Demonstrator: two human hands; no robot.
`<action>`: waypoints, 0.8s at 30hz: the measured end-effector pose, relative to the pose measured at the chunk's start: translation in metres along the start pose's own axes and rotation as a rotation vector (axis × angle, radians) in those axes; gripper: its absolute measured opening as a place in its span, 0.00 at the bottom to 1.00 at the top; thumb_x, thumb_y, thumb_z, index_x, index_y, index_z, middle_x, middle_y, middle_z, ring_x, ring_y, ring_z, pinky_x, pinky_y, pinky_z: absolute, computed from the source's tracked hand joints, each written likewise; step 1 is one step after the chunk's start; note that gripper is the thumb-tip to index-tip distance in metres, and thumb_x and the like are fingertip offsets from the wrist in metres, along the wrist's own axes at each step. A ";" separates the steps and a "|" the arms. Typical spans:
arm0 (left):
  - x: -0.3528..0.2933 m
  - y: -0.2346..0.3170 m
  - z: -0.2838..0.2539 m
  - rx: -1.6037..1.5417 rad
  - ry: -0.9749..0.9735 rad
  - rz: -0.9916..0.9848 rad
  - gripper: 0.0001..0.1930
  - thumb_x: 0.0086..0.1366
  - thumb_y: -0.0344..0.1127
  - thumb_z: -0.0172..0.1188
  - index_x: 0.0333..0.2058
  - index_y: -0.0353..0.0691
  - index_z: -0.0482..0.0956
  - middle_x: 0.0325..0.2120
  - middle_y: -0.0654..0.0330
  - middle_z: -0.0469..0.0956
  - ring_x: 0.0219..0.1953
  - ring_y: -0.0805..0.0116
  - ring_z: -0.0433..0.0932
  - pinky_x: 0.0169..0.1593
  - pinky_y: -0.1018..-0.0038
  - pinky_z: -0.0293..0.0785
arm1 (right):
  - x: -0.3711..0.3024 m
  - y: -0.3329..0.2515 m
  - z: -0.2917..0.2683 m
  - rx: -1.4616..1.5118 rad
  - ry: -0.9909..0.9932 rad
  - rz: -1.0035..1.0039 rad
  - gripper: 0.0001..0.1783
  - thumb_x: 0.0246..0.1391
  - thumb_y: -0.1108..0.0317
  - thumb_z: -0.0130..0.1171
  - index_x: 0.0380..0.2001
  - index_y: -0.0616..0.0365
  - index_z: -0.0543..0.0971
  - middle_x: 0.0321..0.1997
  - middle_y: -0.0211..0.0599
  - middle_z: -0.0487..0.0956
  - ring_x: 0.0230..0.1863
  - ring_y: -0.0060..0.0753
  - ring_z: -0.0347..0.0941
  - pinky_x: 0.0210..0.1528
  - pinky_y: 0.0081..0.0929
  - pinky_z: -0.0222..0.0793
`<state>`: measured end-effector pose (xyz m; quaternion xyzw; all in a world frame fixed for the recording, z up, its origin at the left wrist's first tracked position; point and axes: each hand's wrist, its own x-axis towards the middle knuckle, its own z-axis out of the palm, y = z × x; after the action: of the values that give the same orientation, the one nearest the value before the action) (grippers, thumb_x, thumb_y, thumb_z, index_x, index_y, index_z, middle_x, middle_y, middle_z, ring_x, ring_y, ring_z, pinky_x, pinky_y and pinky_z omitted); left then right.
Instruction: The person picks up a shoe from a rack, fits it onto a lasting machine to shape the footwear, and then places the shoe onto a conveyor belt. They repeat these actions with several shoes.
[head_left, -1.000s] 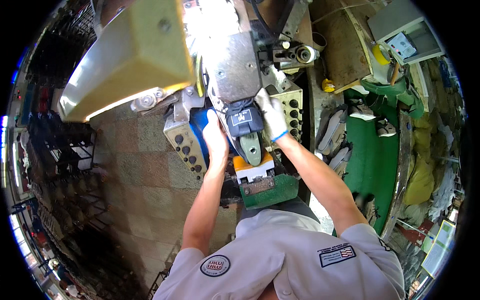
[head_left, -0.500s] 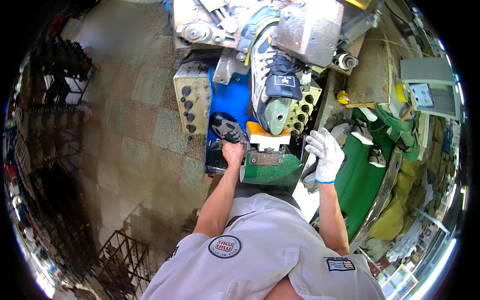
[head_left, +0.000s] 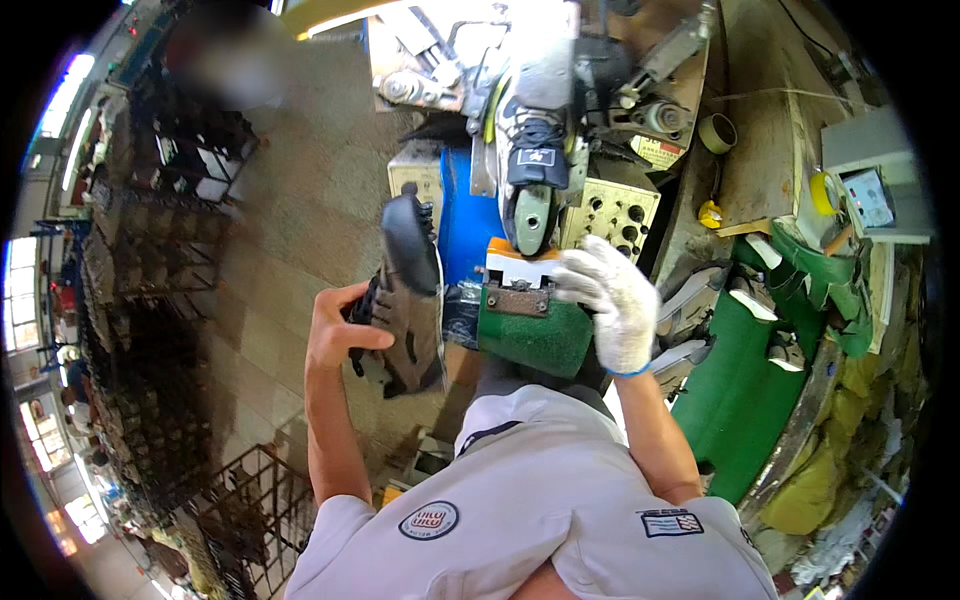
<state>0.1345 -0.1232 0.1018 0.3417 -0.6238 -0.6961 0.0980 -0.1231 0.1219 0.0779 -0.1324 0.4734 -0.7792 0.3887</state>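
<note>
My bare left hand grips a dark brown and black shoe, held up on its side left of the machine, with the thumb along its side. My right hand, in a white knit glove, is open with fingers stretched out. It hovers beside the orange pad and the green-covered support; whether the fingertips touch the support I cannot tell. A black and white laced shoe on a green last sits in the machine's clamp, heel toward me.
A cream control box with black knobs stands right of the last; a blue panel is on the left. Several shoe pieces lie on a green surface at right. Yellow tape sits nearby. Dark racks line the left.
My left hand has lifted the shoe from beside the blue panel, bringing it left and toward me. The right hand has moved left toward the support. The view has shifted.
</note>
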 end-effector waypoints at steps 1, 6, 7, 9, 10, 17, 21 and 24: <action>0.003 0.011 -0.003 -0.077 -0.136 0.030 0.29 0.32 0.25 0.71 0.41 0.24 0.83 0.33 0.55 0.85 0.33 0.68 0.81 0.41 0.73 0.78 | 0.004 -0.001 0.016 0.092 -0.079 -0.016 0.44 0.61 0.43 0.58 0.65 0.73 0.63 0.54 0.55 0.79 0.50 0.44 0.80 0.53 0.37 0.78; 0.038 -0.037 0.079 -0.322 -0.352 0.150 0.34 0.40 0.40 0.82 0.45 0.25 0.81 0.40 0.58 0.83 0.43 0.68 0.80 0.50 0.74 0.74 | 0.002 -0.011 0.045 0.670 -0.148 0.308 0.40 0.62 0.41 0.55 0.65 0.63 0.67 0.60 0.47 0.77 0.58 0.41 0.75 0.63 0.40 0.69; 0.037 -0.014 0.109 -0.187 -0.379 0.035 0.35 0.42 0.41 0.82 0.46 0.24 0.80 0.42 0.59 0.83 0.44 0.69 0.80 0.51 0.73 0.74 | 0.006 -0.022 0.024 0.647 -0.083 0.278 0.37 0.62 0.44 0.56 0.65 0.61 0.68 0.60 0.44 0.77 0.57 0.41 0.76 0.63 0.40 0.70; 0.039 0.005 0.161 -0.051 -0.156 0.027 0.34 0.56 0.44 0.73 0.53 0.22 0.76 0.47 0.56 0.81 0.48 0.67 0.78 0.56 0.71 0.71 | 0.001 -0.025 -0.028 0.742 -0.044 0.249 0.30 0.60 0.55 0.60 0.60 0.63 0.73 0.56 0.45 0.80 0.53 0.41 0.78 0.60 0.39 0.73; 0.044 0.010 0.194 -0.180 -0.236 0.130 0.34 0.59 0.46 0.70 0.56 0.23 0.73 0.51 0.55 0.79 0.51 0.67 0.77 0.58 0.71 0.69 | -0.006 -0.027 -0.053 0.630 0.007 0.193 0.29 0.60 0.56 0.60 0.59 0.63 0.74 0.54 0.45 0.81 0.51 0.40 0.79 0.58 0.37 0.74; 0.066 0.007 0.366 -0.284 -0.562 -0.028 0.31 0.55 0.35 0.70 0.57 0.27 0.74 0.46 0.58 0.81 0.45 0.71 0.79 0.52 0.74 0.72 | -0.079 -0.072 -0.160 0.317 0.188 -0.251 0.37 0.54 0.59 0.64 0.63 0.66 0.69 0.53 0.39 0.80 0.50 0.29 0.78 0.54 0.27 0.75; 0.067 -0.024 0.450 -0.200 -0.732 -0.088 0.28 0.59 0.36 0.70 0.54 0.26 0.75 0.44 0.57 0.82 0.44 0.71 0.79 0.53 0.74 0.72 | -0.130 -0.086 -0.230 0.204 0.379 -0.307 0.35 0.56 0.60 0.62 0.64 0.66 0.68 0.53 0.38 0.79 0.49 0.26 0.76 0.53 0.25 0.74; 0.081 -0.061 0.505 0.318 -0.902 -0.073 0.27 0.66 0.38 0.67 0.57 0.25 0.73 0.50 0.53 0.81 0.51 0.70 0.77 0.55 0.74 0.71 | -0.168 -0.074 -0.307 0.109 0.587 -0.234 0.28 0.59 0.61 0.60 0.59 0.65 0.74 0.48 0.35 0.81 0.46 0.24 0.77 0.51 0.24 0.74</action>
<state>-0.2103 0.2482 0.0098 0.0379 -0.6905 -0.6737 -0.2605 -0.2239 0.4579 0.0087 0.0655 0.5045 -0.8478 0.1498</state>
